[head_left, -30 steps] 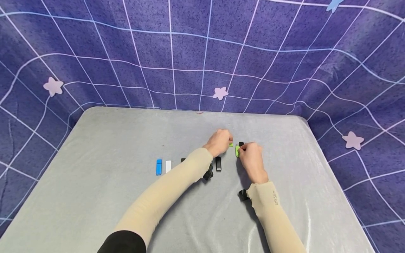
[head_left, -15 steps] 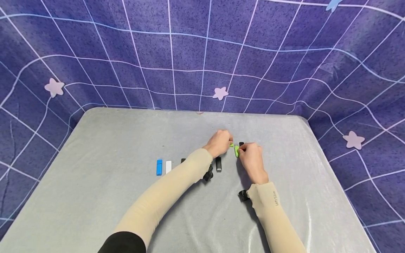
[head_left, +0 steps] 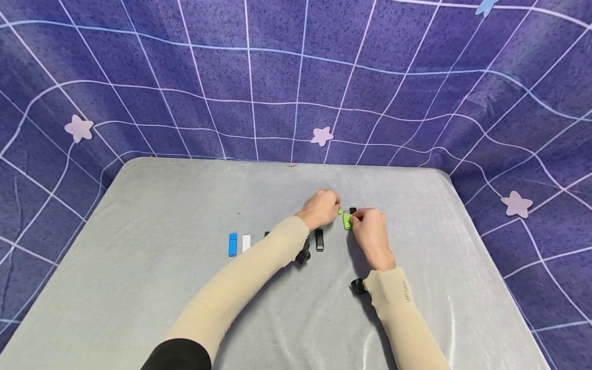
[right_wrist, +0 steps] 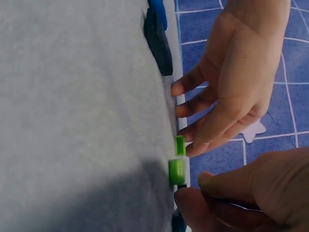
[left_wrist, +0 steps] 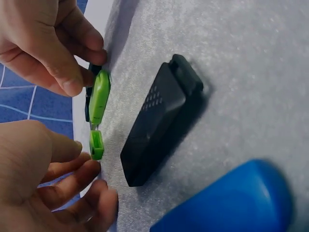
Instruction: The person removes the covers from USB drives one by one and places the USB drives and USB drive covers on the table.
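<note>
My right hand pinches a lime-green USB stick between thumb and fingertips, low over the grey cloth. Its metal plug points toward a small green cap that my left hand holds by thumb and fingertips. In the left wrist view the cap shows its hollow side, close to the plug; whether they touch I cannot tell. Just behind the green stick lies a black stick, partly hidden by the right fingers. Another black USB stick rests on the cloth between the two arms.
A blue stick and a white one lie left of the left forearm, and a dark piece is mostly covered by the sleeve. Purple patterned curtain surrounds the grey cloth-covered table at the back and sides.
The right hand has shifted slightly to the right with the green stick, which has turned a little. In the left hand, the cap has turned slightly. The other sticks lie as before.
</note>
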A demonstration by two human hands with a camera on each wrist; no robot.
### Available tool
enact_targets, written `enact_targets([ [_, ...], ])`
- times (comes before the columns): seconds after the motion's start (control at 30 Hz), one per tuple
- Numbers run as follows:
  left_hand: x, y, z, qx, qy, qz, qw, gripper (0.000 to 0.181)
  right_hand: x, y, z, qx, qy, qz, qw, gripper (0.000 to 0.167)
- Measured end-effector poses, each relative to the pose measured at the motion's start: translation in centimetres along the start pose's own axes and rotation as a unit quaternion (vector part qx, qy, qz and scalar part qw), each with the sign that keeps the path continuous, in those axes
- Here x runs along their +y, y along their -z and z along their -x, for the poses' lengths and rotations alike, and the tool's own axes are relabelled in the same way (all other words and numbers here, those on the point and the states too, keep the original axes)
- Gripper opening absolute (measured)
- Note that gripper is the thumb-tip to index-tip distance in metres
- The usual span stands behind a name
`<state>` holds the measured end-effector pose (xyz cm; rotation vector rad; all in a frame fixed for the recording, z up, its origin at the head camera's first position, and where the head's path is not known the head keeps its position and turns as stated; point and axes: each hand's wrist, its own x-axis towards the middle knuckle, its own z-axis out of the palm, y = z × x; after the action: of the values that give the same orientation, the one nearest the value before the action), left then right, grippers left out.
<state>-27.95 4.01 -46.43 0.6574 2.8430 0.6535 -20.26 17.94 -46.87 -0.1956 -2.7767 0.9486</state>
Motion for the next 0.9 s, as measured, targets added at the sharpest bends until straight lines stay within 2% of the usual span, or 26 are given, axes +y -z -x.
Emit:
enact_targets([
  [0.1, 0.1, 0.4, 0.5, 0.011, 0.015, 0.01, 0.9998, 0.028, -0.1, 0.4, 0.3, 0.003, 0.011, -0.006, 0.9999, 0.013],
  [0.17, 0.1, 0.9, 1.0, 0.027, 0.012, 0.022, 0.9993, 0.033, -0.1, 0.8, 0.6, 0.007, 0.02, -0.012, 0.9997, 0.012],
  [0.33, -0.2, 2.1, 2.7, 0.088, -0.015, 0.06, 0.9942, 0.015, 0.0, 1.7, 1.2, 0.011, 0.044, -0.036, 0.9984, 0.011],
  [0.4, -0.3, 2.6, 3.6, 0.103, -0.025, 0.073, 0.9917, 0.014, 0.1, 2.0, 1.4, 0.009, 0.047, -0.046, 0.9978, 0.011],
  [0.57, -0.7, 3.2, 6.1, 0.114, -0.045, 0.083, 0.989, 0.022, 0.4, 2.4, 1.8, -0.007, 0.044, -0.057, 0.9974, 0.011],
  [0.77, -1.6, 3.1, 9.6, 0.145, -0.048, 0.1, 0.9832, 0.027, 0.2, 1.9, 2.6, -0.016, 0.062, -0.051, 0.9967, 0.01],
  [0.9, -2.0, 3.3, 11.4, 0.15, -0.082, 0.104, 0.9797, 0.03, -0.4, 1.7, 3.4, -0.038, 0.084, -0.054, 0.9942, 0.012],
])
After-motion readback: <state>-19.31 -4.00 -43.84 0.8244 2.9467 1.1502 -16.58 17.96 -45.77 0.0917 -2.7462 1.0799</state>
